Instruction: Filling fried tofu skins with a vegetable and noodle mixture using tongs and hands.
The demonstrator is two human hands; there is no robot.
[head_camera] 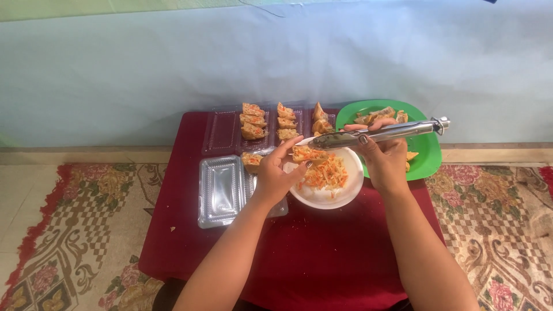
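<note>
Two bare hands work over a low table (322, 259) w/ a dark red cloth, seen from above. Left hand (275, 177) is curled, fingers closed on a stuffed pastry (307, 153), holding it at the rim of a white bowl (345, 193). One bowl; inside it a heap of shredded orange-and-pale filling (327, 174). Right hand (385, 162) is wrapped shut around one pair of metal tongs (383, 134), held nearly level, handle end pointing right, tips to the left just above the pastry. Whether the tong tips touch the pastry can't be told.

Behind the bowl: clear plastic trays, approx. two. The far tray (222, 135) holds about eight stuffed pieces (253, 121) in three short rows; count isn't sure, since the hands hide some. The near tray (222, 190) sits left of the bowl, one more piece (251, 160) at its back edge beside the left hand.

One green plate (429, 158) at right, behind the right hand, w/ a few unfilled pastries (380, 114); number unclear. Both forearms reach in from the bottom edge, elbows wide, wrists angled in toward the bowl. Patterned rug (69, 230) on the floor each side.
</note>
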